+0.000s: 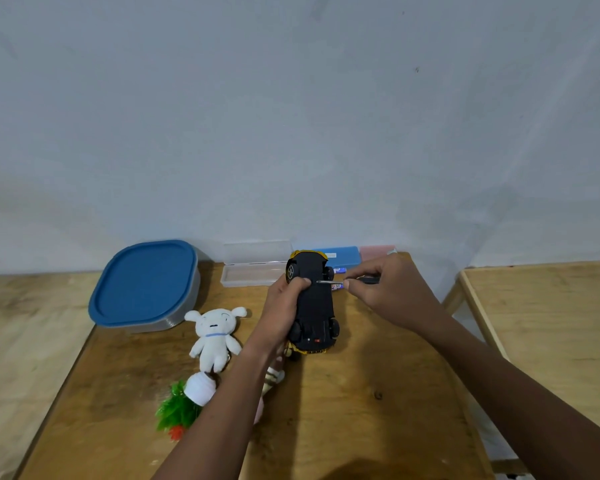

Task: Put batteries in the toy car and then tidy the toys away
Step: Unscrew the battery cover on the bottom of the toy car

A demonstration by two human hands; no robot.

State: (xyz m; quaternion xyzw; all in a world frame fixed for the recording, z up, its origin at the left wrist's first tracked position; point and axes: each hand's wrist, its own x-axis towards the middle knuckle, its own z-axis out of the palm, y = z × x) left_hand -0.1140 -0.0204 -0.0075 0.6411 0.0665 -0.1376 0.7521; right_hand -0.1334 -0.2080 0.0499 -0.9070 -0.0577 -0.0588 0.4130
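Note:
A yellow toy car (pixel 314 303) is held upside down over the wooden table (pixel 361 393), its black underside facing me. My left hand (pixel 283 306) grips its left side. My right hand (pixel 388 289) holds a small screwdriver (pixel 347 281) whose metal tip touches the underside near the far wheels. Two batteries (pixel 338 278) with blue labels lie on the table just behind the car, partly hidden by it and my fingers. A white plush dog (pixel 215 334) lies to the left of the car.
A grey container with a blue lid (pixel 146 285) stands at the back left. An open clear case (pixel 253 268), a blue case (pixel 343 256) and a pink case (pixel 376 251) line the wall. A small potted fake plant (pixel 184 400) lies tipped near my left forearm. Another table (pixel 551 323) stands right.

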